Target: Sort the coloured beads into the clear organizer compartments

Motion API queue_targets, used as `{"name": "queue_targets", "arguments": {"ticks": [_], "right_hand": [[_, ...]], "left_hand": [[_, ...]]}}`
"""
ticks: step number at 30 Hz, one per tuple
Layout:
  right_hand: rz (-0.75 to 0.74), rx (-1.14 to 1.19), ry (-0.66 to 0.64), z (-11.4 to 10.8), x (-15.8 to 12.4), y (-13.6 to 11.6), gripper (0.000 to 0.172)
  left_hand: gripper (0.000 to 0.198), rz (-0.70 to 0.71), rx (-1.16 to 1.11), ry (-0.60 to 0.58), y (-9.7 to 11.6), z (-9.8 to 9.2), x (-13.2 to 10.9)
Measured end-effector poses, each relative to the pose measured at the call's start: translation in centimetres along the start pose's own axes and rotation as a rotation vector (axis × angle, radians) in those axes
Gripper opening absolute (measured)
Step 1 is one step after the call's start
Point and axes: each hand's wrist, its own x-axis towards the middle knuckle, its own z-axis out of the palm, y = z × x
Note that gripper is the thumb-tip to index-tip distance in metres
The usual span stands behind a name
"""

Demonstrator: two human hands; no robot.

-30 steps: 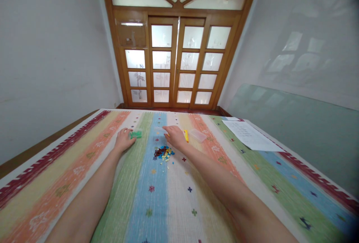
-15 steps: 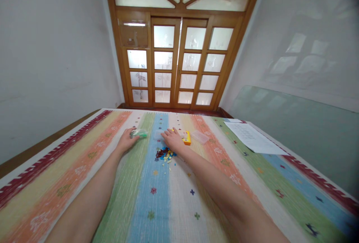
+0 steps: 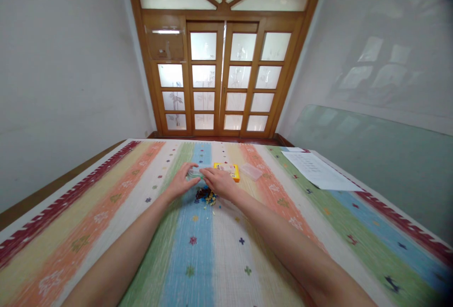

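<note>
My left hand curls around a small clear plastic box with something green in it. From the other side my right hand reaches in, its fingers together at the box's right edge. The fingers partly hide the box, and I cannot tell whether a second clear box is under them. Just below lies a pile of tiny pieces, dark brown, blue and yellow. Behind my right hand sits a flat yellow box.
A clear plastic lid or tray lies right of the yellow box. Printed paper sheets rest on the table's right side. A striped cloth covers the table. Wooden doors with glass panes stand beyond the far edge.
My left hand has moved right with the clear box and its green contents, up to my right hand. My right hand has barely moved.
</note>
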Motion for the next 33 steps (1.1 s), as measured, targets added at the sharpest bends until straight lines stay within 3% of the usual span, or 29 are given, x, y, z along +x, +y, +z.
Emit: {"name": "queue_targets", "arguments": {"ticks": [7, 17, 25, 33], "right_hand": [[0.088, -0.144, -0.108, -0.6, -0.5, -1.4, 0.026], [0.171, -0.288, -0.041, 0.2, -0.8, -3.7, 0.027], [0.325, -0.312, 0.010, -0.1, 0.2, -3.5, 0.024], [0.156, -0.319, 0.023, -0.6, -0.7, -1.4, 0.030]], "left_hand": [[0.043, 0.010, -0.025, 0.011, 1.1, 1.1, -0.4], [0.054, 0.026, -0.086, 0.017, 1.2, 1.1, -0.5], [0.066, 0.037, -0.133, -0.002, 0.8, 1.6, -0.6], [0.081, -0.023, -0.424, -0.071, 0.1, 0.6, -0.3]]}}
